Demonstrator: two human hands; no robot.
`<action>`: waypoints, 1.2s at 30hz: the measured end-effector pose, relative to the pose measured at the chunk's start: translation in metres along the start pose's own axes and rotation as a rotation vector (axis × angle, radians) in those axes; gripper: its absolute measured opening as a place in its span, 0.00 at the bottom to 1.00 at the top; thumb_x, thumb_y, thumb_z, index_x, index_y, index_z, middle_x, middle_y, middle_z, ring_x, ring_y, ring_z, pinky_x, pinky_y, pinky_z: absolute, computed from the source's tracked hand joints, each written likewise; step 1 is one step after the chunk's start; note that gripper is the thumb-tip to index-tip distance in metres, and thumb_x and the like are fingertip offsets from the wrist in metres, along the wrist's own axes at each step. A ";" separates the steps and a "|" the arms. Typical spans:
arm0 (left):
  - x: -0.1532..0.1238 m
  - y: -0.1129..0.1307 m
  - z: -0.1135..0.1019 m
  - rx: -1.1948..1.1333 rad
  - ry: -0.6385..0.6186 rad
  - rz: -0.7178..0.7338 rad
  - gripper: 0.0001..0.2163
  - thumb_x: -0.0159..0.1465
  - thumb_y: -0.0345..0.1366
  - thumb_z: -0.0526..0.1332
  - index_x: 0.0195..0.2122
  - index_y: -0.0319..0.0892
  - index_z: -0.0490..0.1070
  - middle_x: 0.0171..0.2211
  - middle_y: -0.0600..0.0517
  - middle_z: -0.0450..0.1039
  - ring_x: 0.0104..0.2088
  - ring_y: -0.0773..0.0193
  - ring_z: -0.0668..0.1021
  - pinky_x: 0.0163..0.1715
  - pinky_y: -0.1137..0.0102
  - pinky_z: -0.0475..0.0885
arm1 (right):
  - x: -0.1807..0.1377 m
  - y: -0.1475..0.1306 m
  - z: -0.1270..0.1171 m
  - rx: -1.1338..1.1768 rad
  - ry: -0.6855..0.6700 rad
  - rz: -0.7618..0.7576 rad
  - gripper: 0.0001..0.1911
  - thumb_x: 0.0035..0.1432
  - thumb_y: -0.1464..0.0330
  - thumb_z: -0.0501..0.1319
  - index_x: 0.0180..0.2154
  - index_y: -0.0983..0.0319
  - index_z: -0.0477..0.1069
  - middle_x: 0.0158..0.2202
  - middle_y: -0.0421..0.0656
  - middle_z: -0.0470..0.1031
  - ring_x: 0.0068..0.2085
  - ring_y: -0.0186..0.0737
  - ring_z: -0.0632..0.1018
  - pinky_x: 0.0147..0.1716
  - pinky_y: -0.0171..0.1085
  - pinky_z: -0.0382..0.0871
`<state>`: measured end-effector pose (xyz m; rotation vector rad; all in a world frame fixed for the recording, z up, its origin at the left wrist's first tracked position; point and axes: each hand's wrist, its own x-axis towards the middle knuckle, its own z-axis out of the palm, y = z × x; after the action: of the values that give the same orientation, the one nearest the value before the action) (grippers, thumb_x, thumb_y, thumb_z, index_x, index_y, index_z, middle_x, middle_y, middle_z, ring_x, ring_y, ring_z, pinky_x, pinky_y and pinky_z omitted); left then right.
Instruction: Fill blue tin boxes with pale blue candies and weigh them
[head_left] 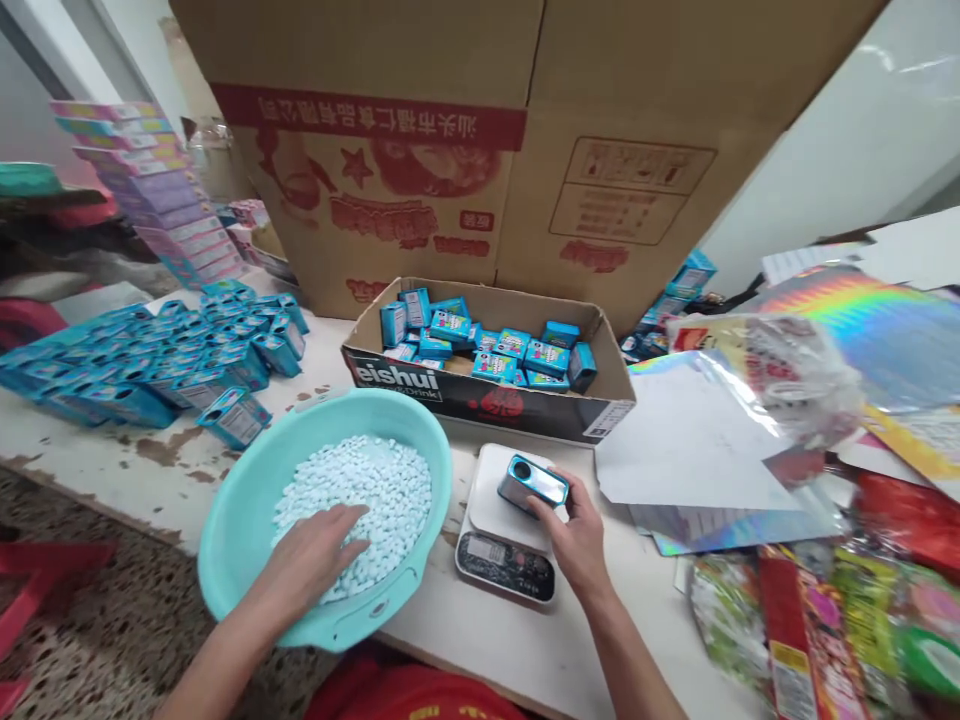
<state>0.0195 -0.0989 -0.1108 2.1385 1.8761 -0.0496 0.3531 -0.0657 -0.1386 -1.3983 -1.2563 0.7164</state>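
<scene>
A turquoise plastic basin point(225, 520) holds a heap of small pale-blue candies point(375, 480). My left hand point(319, 555) rests on the candies inside it, fingers stretched out and thumb apart. With my right hand point(577, 530) I grip a small blue box point(532, 482) between thumb and fingers. A round dark hole shows in the box's upper face. It is over the white plate of a kitchen scale point(506, 580), and whether it touches the plate I cannot tell. Behind the scale, a low carton point(480, 405) contains many similar blue boxes point(514, 345).
Rows of blue boxes point(172, 350) stand at the left, one box point(234, 418) near the basin. A tall cardboard sheet point(450, 50) rises behind the carton. White sheets point(675, 440) and colourful wrappers point(810, 630) cover the right. Stacked pink and purple boxes point(161, 195) stand back left.
</scene>
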 end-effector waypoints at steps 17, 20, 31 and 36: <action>0.009 -0.022 0.026 -0.018 0.019 -0.024 0.23 0.60 0.44 0.50 0.52 0.43 0.71 0.49 0.43 0.74 0.52 0.48 0.74 0.51 0.57 0.68 | -0.028 0.021 -0.034 -0.021 0.241 0.204 0.23 0.52 0.51 0.60 0.42 0.62 0.70 0.42 0.49 0.74 0.43 0.46 0.75 0.41 0.43 0.71; 0.008 -0.022 0.025 0.004 0.013 -0.026 0.22 0.60 0.44 0.50 0.52 0.43 0.71 0.50 0.43 0.73 0.52 0.48 0.73 0.51 0.57 0.67 | -0.027 0.020 -0.031 -0.003 0.218 0.212 0.23 0.51 0.52 0.61 0.42 0.62 0.70 0.43 0.50 0.74 0.43 0.46 0.75 0.42 0.43 0.72; 0.004 -0.012 0.016 0.050 -0.038 -0.041 0.22 0.62 0.41 0.50 0.55 0.40 0.67 0.52 0.39 0.71 0.54 0.48 0.71 0.50 0.58 0.66 | -0.030 0.024 -0.030 0.029 0.215 0.226 0.24 0.47 0.53 0.64 0.40 0.63 0.70 0.41 0.50 0.75 0.40 0.45 0.76 0.40 0.44 0.72; 0.002 -0.003 0.005 0.021 -0.057 -0.021 0.20 0.63 0.41 0.50 0.54 0.41 0.67 0.49 0.41 0.72 0.50 0.50 0.74 0.49 0.60 0.66 | -0.033 0.027 -0.034 0.022 0.210 0.265 0.24 0.47 0.54 0.64 0.41 0.64 0.69 0.42 0.50 0.75 0.41 0.44 0.76 0.41 0.44 0.71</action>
<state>0.0180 -0.0979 -0.1167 2.1081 1.8744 -0.1332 0.3836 -0.1034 -0.1628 -1.5952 -0.9074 0.7375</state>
